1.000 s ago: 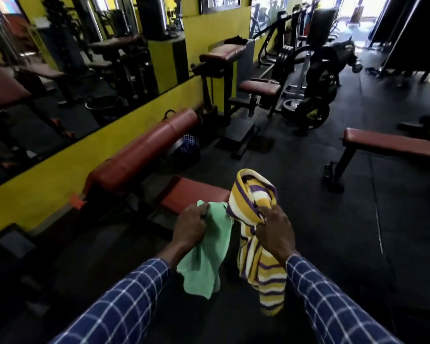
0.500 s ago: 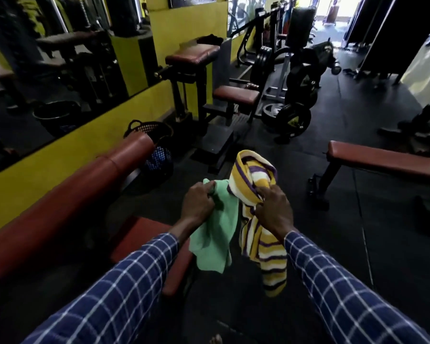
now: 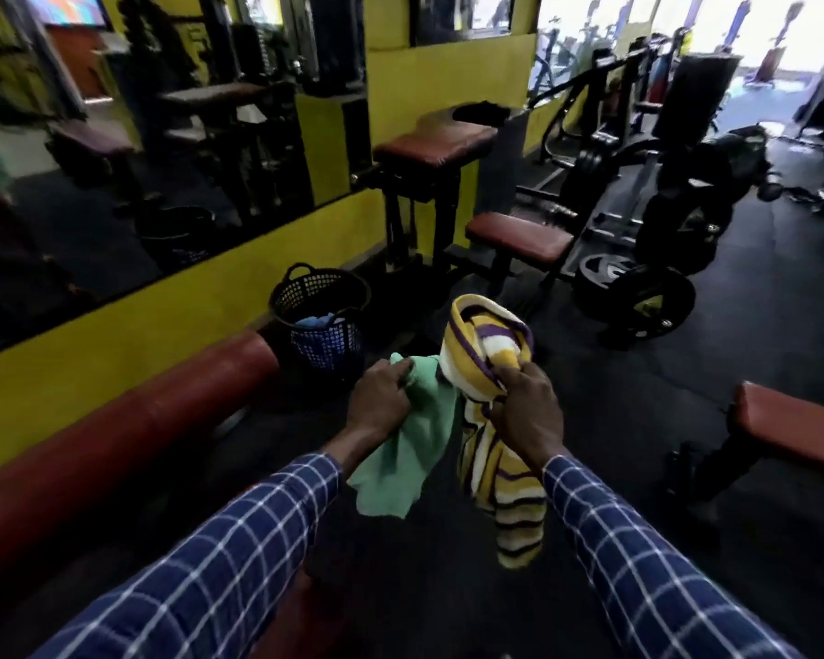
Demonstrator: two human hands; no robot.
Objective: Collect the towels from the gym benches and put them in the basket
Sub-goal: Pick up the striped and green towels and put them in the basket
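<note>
Both hands closed on soft, light towels.
Your left hand (image 3: 377, 397) bunches the green towel (image 3: 407, 449); your right hand (image 3: 526, 411) bunches the striped towel (image 3: 491, 473). Carry to basket (image 3: 322, 297).

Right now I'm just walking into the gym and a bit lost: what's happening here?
A person is collecting towels. The left hand grips a green towel, the right hand a yellow striped towel. The black basket stands on the floor ahead by the yellow wall, blue cloth already inside; neither held towel is in yet.
</note>
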